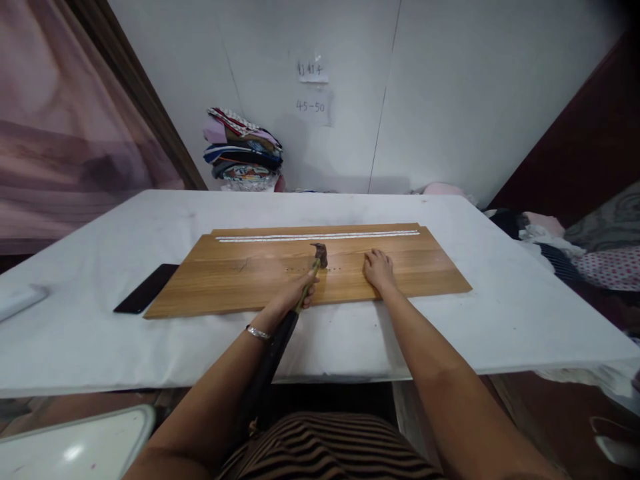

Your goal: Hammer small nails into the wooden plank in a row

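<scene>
My left hand (296, 293) is wrapped round the handle of a claw hammer (319, 257), whose metal head is over the middle of a brown wooden board (425, 267). A row of small dark spots, nails or holes, runs along the board by the hammer head; I cannot tell which. My right hand (379, 269) rests on the board to the right of the hammer, fingers spread and holding nothing visible. Two long, thin white strips (270, 238) lie along the board's far side.
The board lies on a white-covered table (340, 347). A flat black object (147, 288) is beside the board's left end. Folded clothes (245, 150) are stacked by the wall behind the table. A pink curtain (75, 107) hangs at the left, and more fabric (610, 267) lies at the right.
</scene>
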A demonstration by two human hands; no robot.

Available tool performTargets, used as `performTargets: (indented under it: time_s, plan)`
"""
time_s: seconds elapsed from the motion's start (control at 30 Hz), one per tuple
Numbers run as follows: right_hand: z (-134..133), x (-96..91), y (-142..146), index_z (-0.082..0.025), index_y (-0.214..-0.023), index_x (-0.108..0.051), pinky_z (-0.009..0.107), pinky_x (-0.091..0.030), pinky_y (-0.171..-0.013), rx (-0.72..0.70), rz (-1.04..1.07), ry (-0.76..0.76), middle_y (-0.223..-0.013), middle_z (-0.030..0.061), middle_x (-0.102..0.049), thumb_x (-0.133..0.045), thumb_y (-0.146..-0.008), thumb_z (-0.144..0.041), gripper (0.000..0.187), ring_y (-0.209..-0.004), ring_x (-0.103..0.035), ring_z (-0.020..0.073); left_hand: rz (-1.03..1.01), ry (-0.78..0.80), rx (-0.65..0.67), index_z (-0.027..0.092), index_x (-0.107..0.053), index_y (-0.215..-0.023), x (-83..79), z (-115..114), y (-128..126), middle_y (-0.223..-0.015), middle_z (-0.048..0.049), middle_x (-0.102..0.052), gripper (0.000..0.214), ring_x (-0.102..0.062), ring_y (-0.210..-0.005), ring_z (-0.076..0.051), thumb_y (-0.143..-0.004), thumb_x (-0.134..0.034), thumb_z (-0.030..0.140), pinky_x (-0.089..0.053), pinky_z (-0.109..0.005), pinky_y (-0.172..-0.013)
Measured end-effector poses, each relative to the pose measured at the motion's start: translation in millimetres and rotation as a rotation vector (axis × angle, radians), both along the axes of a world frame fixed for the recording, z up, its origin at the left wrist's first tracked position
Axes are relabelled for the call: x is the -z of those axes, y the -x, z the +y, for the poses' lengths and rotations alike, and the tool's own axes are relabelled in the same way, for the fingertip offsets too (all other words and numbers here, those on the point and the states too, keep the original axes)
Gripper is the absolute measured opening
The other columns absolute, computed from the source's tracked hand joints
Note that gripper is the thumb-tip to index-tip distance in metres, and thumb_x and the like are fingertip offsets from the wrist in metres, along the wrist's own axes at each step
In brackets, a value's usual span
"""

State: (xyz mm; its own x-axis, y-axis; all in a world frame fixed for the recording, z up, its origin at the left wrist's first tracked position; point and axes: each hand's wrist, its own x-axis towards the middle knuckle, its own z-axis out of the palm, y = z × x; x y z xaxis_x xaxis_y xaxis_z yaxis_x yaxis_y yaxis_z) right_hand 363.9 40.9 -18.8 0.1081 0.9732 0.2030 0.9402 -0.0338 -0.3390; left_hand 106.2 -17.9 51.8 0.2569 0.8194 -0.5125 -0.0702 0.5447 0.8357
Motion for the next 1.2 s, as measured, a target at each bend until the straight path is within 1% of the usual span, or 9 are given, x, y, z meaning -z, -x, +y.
performTargets:
  time_s: [0.3, 0.43, 0.57, 0.73, 0.97, 1.2]
  plan:
    - [-0.3, -1.5, 0.5, -0.021, -0.117, -0.067, 0.041, -0.027, -0.107, 0.004, -0.007, 0.015, -0.136, 0.0117, -0.058, -0.039, -0.096, -0.023, 0.035, -0.127, -0.045, 0.0241, -0.005, -0.013, 0.011, 0.016, -0.051, -0.091, 0.6, -1.3, 0.2, -0.056, 0.0078, -0.045, 0.043, -0.038, -0.036, -0.006, -0.084, -0.062, 0.057, -0.027, -0.02, -0.036]
    - [-1.4, -3.5, 1.6, -0.02, -0.118, -0.067, 0.041, -0.027, -0.107, 0.005, -0.008, 0.025, -0.136, 0.012, -0.058, -0.038, -0.096, -0.023, 0.037, -0.128, -0.045, 0.0244, 0.009, 0.007, 0.0, 0.017, -0.051, -0.091, 1.5, -0.4, -0.5, -0.055, 0.0085, -0.043, 0.044, -0.037, -0.035, -0.005, -0.083, -0.061, 0.059, -0.026, -0.02, -0.036]
    - [-1.8, -4.2, 2.0, -0.02, -0.119, -0.067, 0.042, -0.027, -0.108, 0.004, 0.008, 0.019, -0.137, 0.0123, -0.057, -0.038, -0.096, -0.023, 0.037, -0.129, -0.045, 0.0249, 0.012, 0.005, -0.001, 0.017, -0.05, -0.089, -0.4, -0.7, -1.7, -0.054, 0.0085, -0.043, 0.042, -0.036, -0.034, -0.005, -0.085, -0.059, 0.058, -0.026, -0.02, -0.035]
    - [-2.1, -4.3, 1.8, -0.02, -0.117, -0.067, 0.041, -0.026, -0.108, 0.002, 0.003, 0.015, -0.137, 0.012, -0.058, -0.039, -0.095, -0.022, 0.036, -0.129, -0.044, 0.025, 0.01, 0.007, 0.012, 0.017, -0.049, -0.09, -3.4, -1.3, -2.6, -0.054, 0.0088, -0.043, 0.043, -0.036, -0.034, -0.006, -0.084, -0.06, 0.059, -0.026, -0.02, -0.035]
    - [-1.7, -4.5, 1.6, -0.02, -0.118, -0.067, 0.04, -0.026, -0.108, 0.002, 0.011, 0.02, -0.135, 0.0117, -0.059, -0.039, -0.096, -0.023, 0.035, -0.128, -0.046, 0.0243, 0.014, 0.01, 0.01, 0.017, -0.05, -0.09, -3.0, -1.7, -3.5, -0.055, 0.0084, -0.043, 0.04, -0.036, -0.035, -0.006, -0.087, -0.057, 0.056, -0.027, -0.02, -0.036]
    - [-1.5, -3.6, 1.6, -0.021, -0.117, -0.068, 0.041, -0.026, -0.108, 0.006, 0.02, 0.01, -0.136, 0.0116, -0.059, -0.039, -0.095, -0.022, 0.036, -0.128, -0.045, 0.0246, 0.027, 0.002, -0.011, 0.016, -0.049, -0.09, -2.3, -0.7, -4.1, -0.054, 0.0087, -0.043, 0.039, -0.036, -0.033, -0.005, -0.088, -0.055, 0.055, -0.027, -0.019, -0.034]
